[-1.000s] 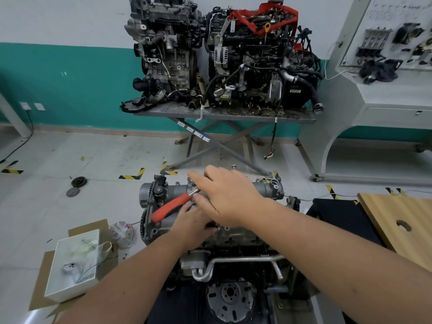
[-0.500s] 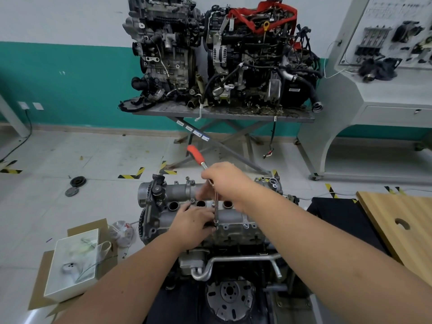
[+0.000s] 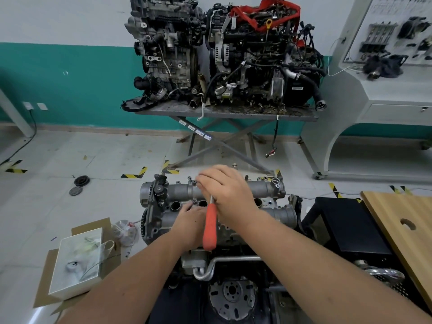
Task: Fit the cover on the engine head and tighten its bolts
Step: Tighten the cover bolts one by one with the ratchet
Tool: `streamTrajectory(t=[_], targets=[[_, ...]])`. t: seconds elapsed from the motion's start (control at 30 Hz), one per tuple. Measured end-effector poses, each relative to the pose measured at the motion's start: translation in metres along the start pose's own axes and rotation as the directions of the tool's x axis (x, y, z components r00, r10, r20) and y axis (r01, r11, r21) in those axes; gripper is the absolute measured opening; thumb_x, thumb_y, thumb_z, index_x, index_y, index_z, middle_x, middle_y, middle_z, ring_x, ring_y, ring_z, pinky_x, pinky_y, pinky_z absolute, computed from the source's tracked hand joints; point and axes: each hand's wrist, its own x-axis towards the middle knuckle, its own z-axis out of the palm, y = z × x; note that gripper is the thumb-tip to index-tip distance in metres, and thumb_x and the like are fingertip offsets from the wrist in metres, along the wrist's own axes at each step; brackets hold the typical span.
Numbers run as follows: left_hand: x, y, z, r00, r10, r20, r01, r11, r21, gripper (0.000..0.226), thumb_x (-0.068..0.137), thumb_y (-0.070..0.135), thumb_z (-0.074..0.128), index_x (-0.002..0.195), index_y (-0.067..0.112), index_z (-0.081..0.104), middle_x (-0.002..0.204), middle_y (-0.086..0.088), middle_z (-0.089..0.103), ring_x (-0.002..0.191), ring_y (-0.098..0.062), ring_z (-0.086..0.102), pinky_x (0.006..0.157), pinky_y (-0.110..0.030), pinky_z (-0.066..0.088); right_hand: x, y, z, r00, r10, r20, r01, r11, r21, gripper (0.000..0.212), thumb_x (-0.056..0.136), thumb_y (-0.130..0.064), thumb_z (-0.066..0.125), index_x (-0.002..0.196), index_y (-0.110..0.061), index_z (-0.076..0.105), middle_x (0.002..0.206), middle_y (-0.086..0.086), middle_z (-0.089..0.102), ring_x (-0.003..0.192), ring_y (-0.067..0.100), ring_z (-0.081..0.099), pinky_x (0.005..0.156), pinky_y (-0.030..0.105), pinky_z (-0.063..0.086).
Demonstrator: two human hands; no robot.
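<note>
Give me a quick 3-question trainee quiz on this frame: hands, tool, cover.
1. True or false: the red-handled wrench lies on the floor.
2. Which hand holds the wrench? A) left B) right
3. Fill in: the left hand rests on the ____.

Key:
1. False: its handle hangs toward the person, over the cover.
2. B: the right hand grips its upper end.
3. Cover.

Two bare forearms, no sleeves in view, left grip (image 3: 189,218) and right grip (image 3: 230,190) seemingly ungloved
</note>
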Motion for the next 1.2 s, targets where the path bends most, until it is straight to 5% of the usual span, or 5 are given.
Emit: streamTrajectory(t=[0.1, 0.27, 0.43, 1.0, 1.2], targets=[[0.002, 0.008, -0.010, 1.000, 0.015, -0.023, -0.003, 0.886, 0.464, 0.050, 0.093, 0.051, 0.044, 0.138, 0.031, 0.052, 0.136, 0.012, 0.057, 0.131, -0.015, 0.047, 0.118, -0.038, 0.020, 0.004, 0.003, -0.006, 0.996, 0.004, 0.093, 0.001, 0.999, -0.049, 0.005, 0.089, -0.010, 0.069, 0.088, -0.007, 0.073, 0.094, 0.005, 0.070, 0.082, 0.028, 0.063, 0.067, 0.041, 0.050], [-0.011, 0.023, -0.014, 0.999, -0.051, -0.015, 0.046, 0.969, -0.244, 0.068, 0.086, 0.030, 0.035, 0.143, -0.006, 0.042, 0.146, -0.027, 0.046, 0.140, -0.039, 0.039, 0.121, -0.049, 0.021, 0.004, 0.001, -0.014, 0.984, 0.080, 0.156, -0.093, 0.992, 0.079, 0.018, 0.095, -0.011, 0.057, 0.088, 0.000, 0.070, 0.095, 0.011, 0.067, 0.077, 0.031, 0.059, 0.065, 0.043, 0.049], [-0.001, 0.009, -0.013, 1.000, -0.006, 0.007, 0.003, 0.911, 0.412, 0.045, 0.096, 0.050, 0.045, 0.137, 0.031, 0.053, 0.136, 0.014, 0.056, 0.134, -0.011, 0.043, 0.119, -0.035, 0.017, 0.010, -0.001, -0.025, 0.939, 0.079, 0.336, -0.106, 0.992, 0.062, 0.026, 0.092, -0.017, 0.049, 0.100, -0.002, 0.069, 0.104, 0.011, 0.065, 0.083, 0.033, 0.060, 0.068, 0.042, 0.047], [-0.001, 0.013, -0.012, 0.965, 0.179, -0.193, -0.160, 0.981, 0.111, 0.012, 0.076, 0.015, 0.079, 0.075, 0.011, 0.068, 0.085, 0.003, 0.070, 0.093, -0.006, 0.049, 0.091, 0.006, 0.003, 0.067, -0.012, -0.044, 0.529, 0.271, 0.805, -0.223, 0.959, -0.176, 0.035, 0.070, -0.043, 0.045, 0.081, -0.024, 0.072, 0.075, -0.002, 0.065, 0.074, 0.023, 0.060, 0.061, 0.029, 0.045], [0.002, 0.001, -0.003, 0.981, 0.107, -0.159, -0.076, 0.979, 0.191, 0.009, 0.088, 0.040, 0.066, 0.087, 0.031, 0.063, 0.101, 0.014, 0.066, 0.113, -0.014, 0.053, 0.105, -0.028, 0.021, 0.059, -0.012, -0.039, 0.623, 0.290, 0.727, -0.212, 0.957, -0.200, 0.041, 0.073, -0.045, 0.041, 0.087, -0.023, 0.072, 0.075, 0.000, 0.064, 0.072, 0.024, 0.059, 0.059, 0.027, 0.041]])
